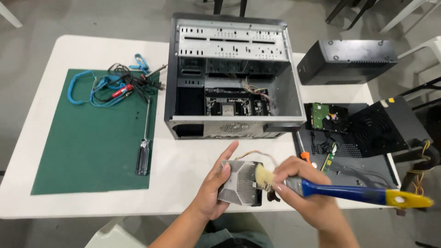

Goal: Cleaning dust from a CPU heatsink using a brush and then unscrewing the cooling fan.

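My left hand (212, 187) holds a metal finned heatsink cooler (239, 183) with thin coloured wires trailing from its top, just above the white table's front edge. My right hand (305, 188) grips a paintbrush with a blue and yellow handle (363, 194); its pale bristles (262, 176) rest against the heatsink's fins. An open black computer case (232, 76) lies on its side behind the hands, its motherboard visible inside.
A green mat (92, 142) lies at left with a long screwdriver (144, 147) on its right edge and coiled blue cables (105, 85) at its top. At right sit a black power supply (383, 126), a hard drive (324, 115), a black side panel and a black box (347, 59).
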